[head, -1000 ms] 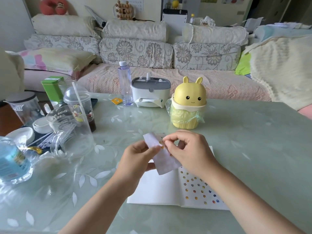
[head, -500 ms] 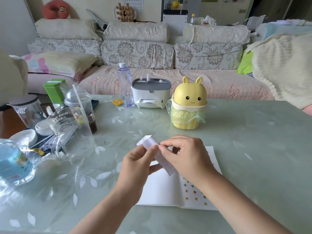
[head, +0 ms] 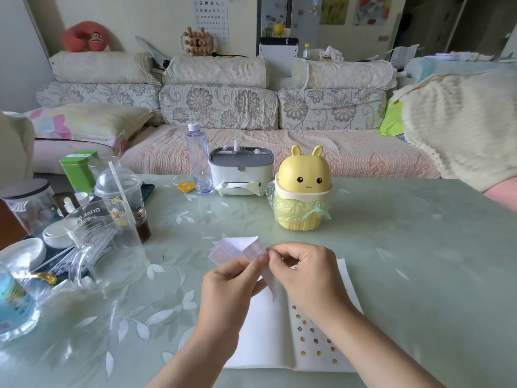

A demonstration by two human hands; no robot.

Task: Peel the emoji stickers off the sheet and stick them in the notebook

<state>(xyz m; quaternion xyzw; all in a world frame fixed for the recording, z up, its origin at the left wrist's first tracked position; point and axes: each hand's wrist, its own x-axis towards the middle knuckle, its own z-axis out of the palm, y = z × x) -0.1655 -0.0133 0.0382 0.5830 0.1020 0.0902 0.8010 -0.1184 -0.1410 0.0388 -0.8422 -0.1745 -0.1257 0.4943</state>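
An open white notebook (head: 263, 337) lies flat on the table in front of me. Its right page carries several small emoji stickers (head: 310, 340). Above it I hold a folded, pale sticker sheet (head: 237, 247). My left hand (head: 232, 287) pinches the sheet from below with thumb and forefinger. My right hand (head: 307, 278) pinches the sheet's fold right beside the left thumb, fingertips curled in. Whether a sticker sits between the right fingertips is hidden. The right hand covers the upper part of the notebook's right page.
A yellow bunny-shaped bin (head: 303, 191) stands just beyond my hands. Behind it are a tissue box (head: 240, 172) and a water bottle (head: 198, 161). At the left crowd a clear pitcher (head: 103, 247), a lidded drink cup (head: 123, 200), bowls and jars. A sofa (head: 223, 107) lines the far side.
The view has tilted up and pulled back. The sheet has been folded over and turned, its free end now pointing up-left. Both hands stay pinched together on it.
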